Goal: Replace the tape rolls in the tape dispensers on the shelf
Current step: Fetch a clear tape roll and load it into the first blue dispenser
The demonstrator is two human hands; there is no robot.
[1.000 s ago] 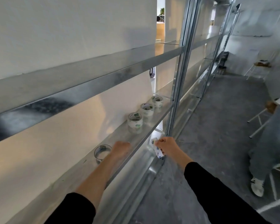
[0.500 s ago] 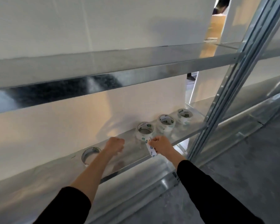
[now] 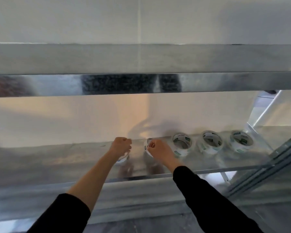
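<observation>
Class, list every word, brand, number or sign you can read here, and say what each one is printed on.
No text can be read.
Three tape rolls on the shelf: green and dark print on their labels, too blurred.
White label in the right hand grip: dark marks, too blurred.
Roll in the left hand grip: no print shows.

Green labels [image 3: 238, 133] inside tape rolls [image 3: 181, 152], blurred, no text legible

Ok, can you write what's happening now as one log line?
left hand: curled over clear roll, grip unclear | right hand: pinches label | shelf: three rolls right of hands
</observation>
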